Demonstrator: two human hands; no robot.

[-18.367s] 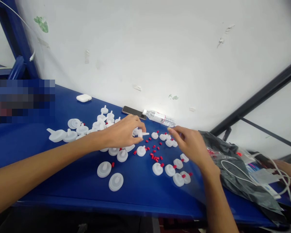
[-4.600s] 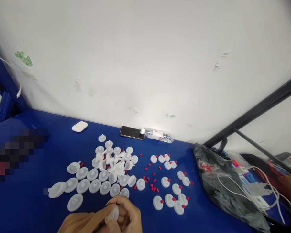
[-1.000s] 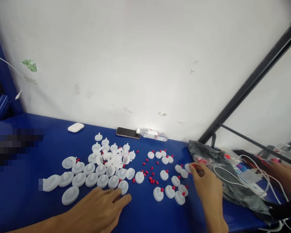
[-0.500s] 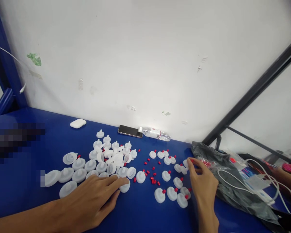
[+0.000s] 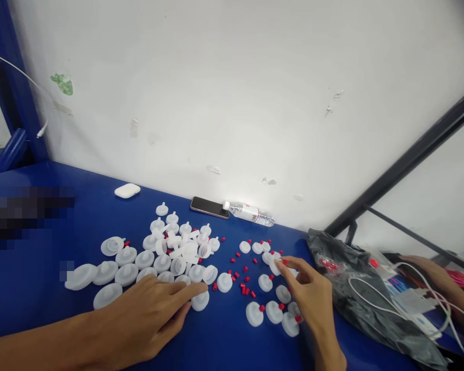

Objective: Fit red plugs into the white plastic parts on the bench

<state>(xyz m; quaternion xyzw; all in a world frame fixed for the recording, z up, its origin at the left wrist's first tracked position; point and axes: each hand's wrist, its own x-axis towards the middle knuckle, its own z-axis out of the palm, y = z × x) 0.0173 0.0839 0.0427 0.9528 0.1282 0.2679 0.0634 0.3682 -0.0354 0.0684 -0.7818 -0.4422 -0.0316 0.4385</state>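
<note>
White plastic discs with short stems (image 5: 126, 275) lie in a crowded group left of centre on the blue table (image 5: 216, 342). My left hand (image 5: 158, 314) lies over the near edge of that group, fingers stretched out. Its index fingertip touches one disc (image 5: 200, 301). Right of centre, several discs wear small red caps on their stems, such as one capped disc (image 5: 254, 314). My right hand (image 5: 309, 291) pinches a red-tipped white disc (image 5: 275, 267) between thumb and index finger, among these capped ones. Loose red caps (image 5: 245, 291) are scattered between the two groups.
A phone (image 5: 209, 207) and a water bottle (image 5: 249, 213) lie by the wall. At the far left rests a white earphone case (image 5: 127, 190). A grey plastic bag (image 5: 355, 304) and white cables (image 5: 375, 302) cover the right side, near another person's arm (image 5: 433, 275).
My right hand has moved left, bringing a red-tipped disc from the right edge of the capped group inward. My left hand stays in nearly the same place. The view has shifted slightly.
</note>
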